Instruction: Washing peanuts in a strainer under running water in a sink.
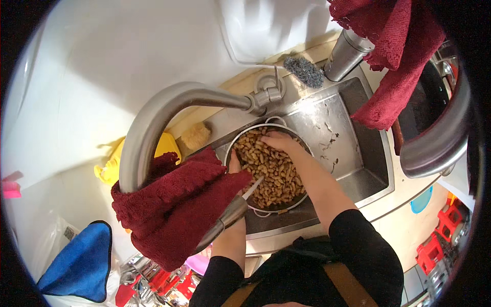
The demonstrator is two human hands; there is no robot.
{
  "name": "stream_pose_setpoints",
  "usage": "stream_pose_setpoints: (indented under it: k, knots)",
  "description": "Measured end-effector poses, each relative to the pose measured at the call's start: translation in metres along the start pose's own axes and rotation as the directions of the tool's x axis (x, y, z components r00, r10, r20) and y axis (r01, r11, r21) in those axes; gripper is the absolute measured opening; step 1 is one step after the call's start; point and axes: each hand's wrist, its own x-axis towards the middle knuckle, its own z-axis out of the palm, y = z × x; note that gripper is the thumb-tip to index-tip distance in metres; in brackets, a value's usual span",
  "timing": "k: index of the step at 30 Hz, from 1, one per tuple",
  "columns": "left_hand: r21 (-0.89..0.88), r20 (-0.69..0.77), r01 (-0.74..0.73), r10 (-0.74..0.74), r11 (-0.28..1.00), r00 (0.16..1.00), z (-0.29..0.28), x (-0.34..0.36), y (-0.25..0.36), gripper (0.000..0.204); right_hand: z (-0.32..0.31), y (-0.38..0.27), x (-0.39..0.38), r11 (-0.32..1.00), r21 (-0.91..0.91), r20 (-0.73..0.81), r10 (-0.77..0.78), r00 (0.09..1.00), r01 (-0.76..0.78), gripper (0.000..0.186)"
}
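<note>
A stainless-steel sink point(309, 120) lies below an arched faucet point(197, 94) draped with a dark red towel point(174, 212); the two-handled pot point(250, 128) stands in its left part. The right hand point(280, 141) is loosely spread over the peanuts in their shells point(268, 176); the left hand point(235, 161) is at the rim, grip unclear behind the towel. Gentle turning from underneath should serve best, spilling none

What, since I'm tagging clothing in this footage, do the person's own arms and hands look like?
The right sleeve is plain black and ends near the elbow; the left sleeve is black too. Beyond them the arms are bare. The right hand shows no glove. The left hand looks ungloved, but a dark red cloth partly hides that arm.
</note>
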Motion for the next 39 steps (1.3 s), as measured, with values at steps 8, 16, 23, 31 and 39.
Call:
stream_pose_setpoints:
  k: [8, 16, 23, 31, 39]
  knots:
    - [-0.232, 0.271, -0.334, 0.39, 0.914, 0.88, -0.053, 0.009, -0.049, 0.057, 0.031, -0.042, -0.034, 0.974, 0.078, 0.177, -0.223, 0.959, 0.212, 0.048]
    - [-0.75, -0.02, -0.245, 0.349, 0.614, 0.937, -0.004, -0.042, -0.057, 0.037, 0.105, -0.044, -0.068, 0.602, 0.648, -0.474, -0.16, 0.866, 0.466, 0.042]
    - [-0.731, 0.064, -0.266, 0.452, 0.628, 0.89, 0.001, -0.068, -0.064, 0.039, 0.118, -0.062, -0.096, 0.871, 0.284, -0.658, -0.127, 0.742, 0.401, 0.037]
    - [-0.775, 0.243, -0.221, 0.602, 0.592, 0.76, -0.015, -0.031, -0.07, 0.038, 0.127, -0.068, -0.117, 0.852, 0.207, -0.595, -0.28, 0.753, 0.48, 0.037]
    - [-0.682, 0.011, -0.219, 0.309, 0.698, 0.951, 0.018, -0.081, -0.051, 0.037, 0.142, -0.057, -0.113, 0.872, 0.071, -0.695, -0.305, 0.651, 0.484, 0.039]
